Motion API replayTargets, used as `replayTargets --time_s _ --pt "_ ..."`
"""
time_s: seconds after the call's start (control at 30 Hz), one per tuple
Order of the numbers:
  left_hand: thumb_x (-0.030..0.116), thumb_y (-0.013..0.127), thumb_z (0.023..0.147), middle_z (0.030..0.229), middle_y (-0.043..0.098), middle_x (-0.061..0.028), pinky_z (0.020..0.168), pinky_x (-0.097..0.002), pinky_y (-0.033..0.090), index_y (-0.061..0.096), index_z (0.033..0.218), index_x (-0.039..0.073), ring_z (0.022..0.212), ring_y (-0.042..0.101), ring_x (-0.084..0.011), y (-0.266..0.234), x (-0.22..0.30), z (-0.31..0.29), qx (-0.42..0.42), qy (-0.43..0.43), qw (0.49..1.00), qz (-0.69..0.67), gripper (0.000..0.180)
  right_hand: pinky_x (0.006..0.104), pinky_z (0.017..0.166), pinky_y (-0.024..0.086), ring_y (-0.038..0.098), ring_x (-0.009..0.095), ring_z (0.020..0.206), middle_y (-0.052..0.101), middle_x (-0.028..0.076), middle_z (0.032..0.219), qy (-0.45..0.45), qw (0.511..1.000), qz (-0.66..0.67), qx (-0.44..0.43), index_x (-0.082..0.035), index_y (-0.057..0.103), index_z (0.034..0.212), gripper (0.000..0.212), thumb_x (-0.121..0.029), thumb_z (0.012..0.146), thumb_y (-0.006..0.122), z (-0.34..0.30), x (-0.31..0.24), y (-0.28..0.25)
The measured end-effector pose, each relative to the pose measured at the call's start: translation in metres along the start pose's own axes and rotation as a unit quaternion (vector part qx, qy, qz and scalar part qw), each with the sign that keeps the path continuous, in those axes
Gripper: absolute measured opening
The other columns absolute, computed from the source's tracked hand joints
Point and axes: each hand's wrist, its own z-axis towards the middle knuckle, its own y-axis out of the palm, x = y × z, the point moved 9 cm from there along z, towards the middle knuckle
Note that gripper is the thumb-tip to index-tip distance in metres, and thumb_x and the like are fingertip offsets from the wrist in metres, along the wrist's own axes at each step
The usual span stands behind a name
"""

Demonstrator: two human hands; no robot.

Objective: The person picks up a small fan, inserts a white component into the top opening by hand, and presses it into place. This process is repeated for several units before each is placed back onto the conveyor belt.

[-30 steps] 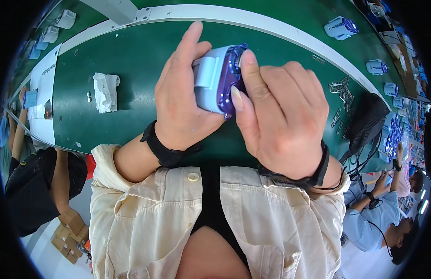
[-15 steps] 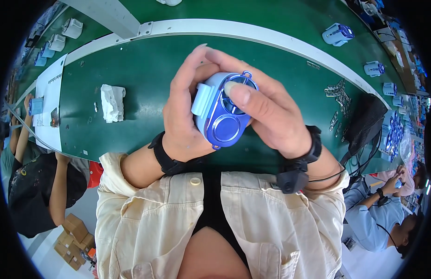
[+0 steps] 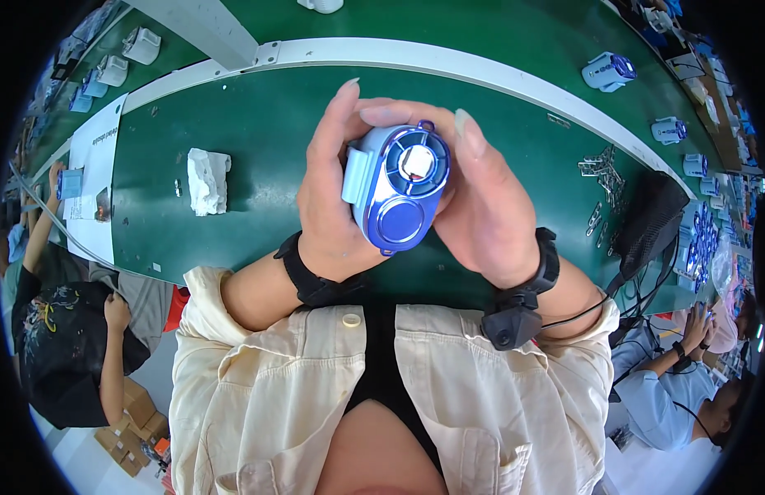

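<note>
Between my hands is a small blue handheld fan (image 3: 399, 221), with a glossy purple-blue face, a round vented opening at its upper end and a ring below it. A light-blue clip sticks out on its left side, and small loops sit at both ends. My left hand (image 3: 326, 190) wraps round its left side and far edge. My right hand (image 3: 489, 198) cups the right side, its thumb raised off the face. The fingers behind the fan are partly hidden. Below it lies the green table (image 3: 275, 223).
A crumpled white paper (image 3: 208, 181) lies left on the table. At right are loose metal clips (image 3: 602, 173) and a black mesh pouch (image 3: 649, 214) with cables. Past the white rail (image 3: 415, 54) stand more fans (image 3: 609, 72). Co-workers sit on both sides.
My right thumb has lifted off the round opening, uncovering it. The fan has turned slightly more upright, and my right hand has opened out a little beside it.
</note>
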Motion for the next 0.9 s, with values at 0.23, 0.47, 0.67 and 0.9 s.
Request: replayTargets --time_s 0.23,0.47,0.67,0.9 --pt "0.013 0.082 0.073 0.117 0.060 -0.0204 0.084 -0.0349 0.051 0.029 0.144 -0.002 0.100 0.064 -0.0283 -0.003 0.004 0.000 0.035 0.010 0.999 0.028 0.090 0.0321 0.100 0.044 0.054 0.019 0.118 0.051 0.014 0.136 -0.060 0.986 -0.151 -0.045 0.001 0.050 0.131 0.042 -0.027 0.100 0.050 -0.003 -0.004 0.004" --pt "0.015 0.084 0.071 0.117 0.060 -0.0195 0.086 -0.0367 0.051 0.027 0.145 -0.001 0.101 0.064 -0.0292 -0.001 0.002 0.007 0.023 0.007 0.998 0.060 0.095 0.0295 0.097 0.044 0.056 0.016 0.110 0.057 0.010 0.123 -0.051 0.993 -0.102 -0.001 -0.002 0.053 0.129 0.037 -0.025 0.100 0.050 0.002 -0.004 0.001" --pt "0.020 0.091 0.062 0.127 0.048 -0.0173 0.096 -0.0384 0.044 0.018 0.148 0.002 0.114 0.053 -0.0265 0.000 -0.004 0.004 0.003 -0.053 0.997 0.055 0.114 0.0323 0.098 0.045 0.055 0.019 0.116 0.054 0.014 0.129 -0.022 0.998 -0.061 -0.022 0.000 0.051 0.129 0.042 -0.031 0.102 0.045 0.013 -0.006 0.000" --pt "0.032 0.087 0.067 0.138 0.036 -0.0258 0.104 -0.0476 0.037 0.022 0.144 -0.004 0.128 0.037 -0.0415 -0.007 0.005 0.006 0.027 -0.026 0.997 0.062 0.108 0.0333 0.090 0.048 0.063 0.021 0.099 0.064 0.011 0.108 -0.167 0.875 -0.375 0.255 -0.001 0.059 0.119 0.039 -0.033 0.101 0.046 0.081 -0.097 -0.158"
